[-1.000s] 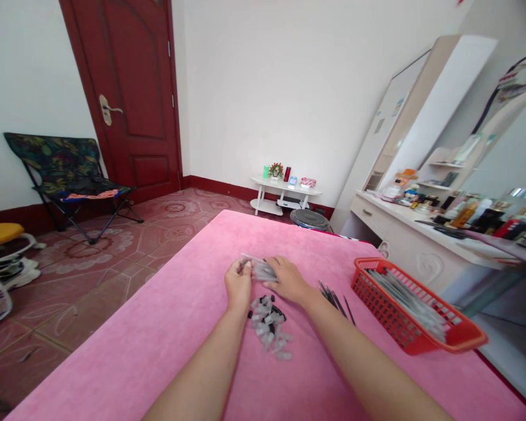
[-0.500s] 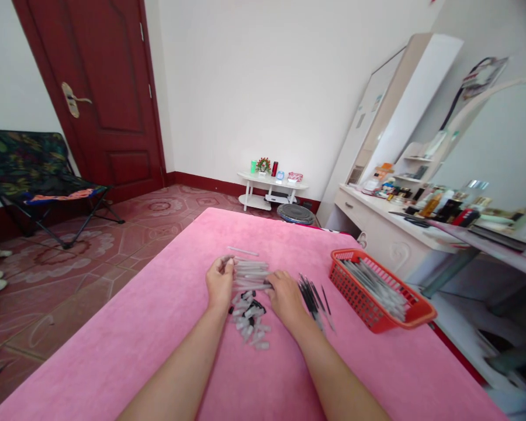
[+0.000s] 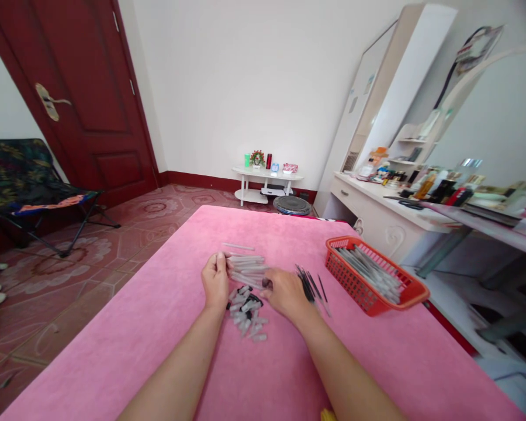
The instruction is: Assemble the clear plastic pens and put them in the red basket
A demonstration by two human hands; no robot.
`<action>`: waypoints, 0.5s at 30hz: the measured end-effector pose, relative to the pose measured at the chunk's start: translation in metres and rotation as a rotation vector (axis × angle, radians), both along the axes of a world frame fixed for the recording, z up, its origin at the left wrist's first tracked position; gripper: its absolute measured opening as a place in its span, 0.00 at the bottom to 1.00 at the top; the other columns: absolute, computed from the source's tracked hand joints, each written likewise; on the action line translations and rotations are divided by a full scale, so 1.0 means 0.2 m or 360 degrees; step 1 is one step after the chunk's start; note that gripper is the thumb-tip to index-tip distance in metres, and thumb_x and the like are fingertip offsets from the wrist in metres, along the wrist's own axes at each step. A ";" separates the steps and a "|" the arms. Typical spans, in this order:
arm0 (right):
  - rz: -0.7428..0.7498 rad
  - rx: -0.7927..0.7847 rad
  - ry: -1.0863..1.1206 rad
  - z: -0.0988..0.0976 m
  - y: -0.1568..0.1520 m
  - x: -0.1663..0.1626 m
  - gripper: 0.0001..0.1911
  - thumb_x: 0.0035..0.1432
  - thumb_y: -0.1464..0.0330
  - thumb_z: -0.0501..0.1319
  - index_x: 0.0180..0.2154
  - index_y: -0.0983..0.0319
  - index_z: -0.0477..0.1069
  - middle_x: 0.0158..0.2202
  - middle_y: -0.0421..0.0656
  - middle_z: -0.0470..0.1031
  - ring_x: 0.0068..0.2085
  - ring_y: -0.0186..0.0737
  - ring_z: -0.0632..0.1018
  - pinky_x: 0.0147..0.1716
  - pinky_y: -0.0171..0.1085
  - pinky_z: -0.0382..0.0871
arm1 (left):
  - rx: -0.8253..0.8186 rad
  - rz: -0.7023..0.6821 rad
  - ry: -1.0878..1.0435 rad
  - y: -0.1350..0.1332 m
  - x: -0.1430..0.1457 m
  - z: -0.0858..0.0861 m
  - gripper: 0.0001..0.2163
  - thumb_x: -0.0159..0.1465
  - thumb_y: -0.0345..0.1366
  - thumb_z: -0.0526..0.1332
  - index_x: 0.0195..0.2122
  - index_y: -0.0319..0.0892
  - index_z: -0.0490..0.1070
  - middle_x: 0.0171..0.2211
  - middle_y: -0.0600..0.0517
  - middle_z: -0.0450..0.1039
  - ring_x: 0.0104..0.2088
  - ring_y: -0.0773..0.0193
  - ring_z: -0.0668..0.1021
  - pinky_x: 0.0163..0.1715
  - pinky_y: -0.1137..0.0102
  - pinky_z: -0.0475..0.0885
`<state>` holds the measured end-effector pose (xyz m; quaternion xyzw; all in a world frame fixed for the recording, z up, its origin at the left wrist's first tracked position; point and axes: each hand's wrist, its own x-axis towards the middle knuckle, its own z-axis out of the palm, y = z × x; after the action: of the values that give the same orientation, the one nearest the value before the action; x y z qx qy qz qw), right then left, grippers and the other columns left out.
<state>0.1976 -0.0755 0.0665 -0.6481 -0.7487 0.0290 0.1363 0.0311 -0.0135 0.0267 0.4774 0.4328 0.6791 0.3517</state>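
Both hands are at work over the pink cloth [image 3: 263,374] here: the left hand [image 3: 215,282] curls at the near-left ends of a row of pale tubes [image 3: 248,265], the right hand [image 3: 286,292] bends in at the other end. One lone tube [image 3: 238,247] lies just beyond the row. Between the forearms sits a loose heap of small caps [image 3: 248,316] — cloudy and black. Dark thin rods [image 3: 305,284] lie right of the right hand, then a red basket [image 3: 352,285] holding greyish sticks [image 3: 370,272]. Over left — a dark red door [image 3: 79,88] and a folding chair [image 3: 15,172].
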 end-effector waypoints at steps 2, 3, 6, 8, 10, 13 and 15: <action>-0.0015 -0.0025 -0.0058 -0.01 0.00 -0.01 0.08 0.52 0.64 0.60 0.33 0.59 0.74 0.37 0.44 0.76 0.40 0.41 0.75 0.35 0.35 0.60 | 0.0011 -0.0046 0.0029 -0.01 0.01 0.02 0.15 0.64 0.45 0.51 0.31 0.39 0.69 0.20 0.56 0.62 0.20 0.71 0.63 0.20 0.76 0.59; -0.0038 -0.0016 -0.0069 -0.02 0.00 -0.01 0.08 0.53 0.65 0.59 0.34 0.60 0.73 0.38 0.45 0.76 0.40 0.42 0.75 0.35 0.35 0.61 | 0.0012 -0.0062 0.0058 -0.02 0.02 0.02 0.14 0.63 0.45 0.52 0.31 0.39 0.69 0.19 0.56 0.62 0.20 0.70 0.64 0.20 0.76 0.59; -0.0122 0.0085 -0.0011 -0.04 0.01 -0.01 0.08 0.54 0.67 0.57 0.36 0.61 0.73 0.39 0.46 0.75 0.41 0.41 0.74 0.36 0.34 0.61 | 0.0037 -0.0134 0.0206 -0.05 0.03 0.05 0.14 0.63 0.43 0.52 0.27 0.39 0.69 0.19 0.56 0.63 0.21 0.70 0.65 0.21 0.75 0.60; -0.0151 0.0175 0.0069 -0.04 0.02 0.00 0.08 0.55 0.67 0.57 0.37 0.61 0.72 0.38 0.45 0.75 0.41 0.41 0.74 0.37 0.34 0.61 | 0.0027 -0.0191 0.0304 -0.05 0.04 0.05 0.15 0.63 0.43 0.53 0.24 0.39 0.68 0.19 0.56 0.63 0.21 0.70 0.65 0.22 0.75 0.60; -0.0155 0.0264 0.0172 -0.03 0.02 0.01 0.08 0.56 0.67 0.56 0.38 0.60 0.71 0.38 0.44 0.75 0.41 0.40 0.74 0.38 0.34 0.61 | 0.0015 -0.0218 0.0400 -0.06 0.04 0.05 0.16 0.62 0.42 0.53 0.23 0.39 0.69 0.17 0.55 0.64 0.21 0.69 0.66 0.23 0.75 0.61; -0.0125 0.0364 0.0345 0.02 0.00 0.01 0.09 0.58 0.66 0.55 0.39 0.60 0.71 0.39 0.43 0.75 0.40 0.38 0.74 0.38 0.33 0.61 | 0.0005 -0.0263 0.0497 -0.05 0.05 0.06 0.15 0.60 0.43 0.56 0.23 0.39 0.72 0.18 0.54 0.67 0.22 0.67 0.69 0.24 0.74 0.64; -0.0094 0.0395 0.0416 0.05 -0.01 0.00 0.08 0.58 0.66 0.56 0.39 0.59 0.71 0.38 0.42 0.76 0.39 0.37 0.74 0.38 0.32 0.61 | -0.0010 -0.0342 0.0463 -0.05 0.07 0.07 0.13 0.57 0.44 0.60 0.26 0.39 0.75 0.21 0.52 0.71 0.24 0.65 0.72 0.25 0.74 0.66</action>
<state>0.1980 -0.0777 0.0763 -0.6386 -0.7031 0.0164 0.3123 0.0444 -0.0240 0.0403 0.6131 0.4277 0.5599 0.3574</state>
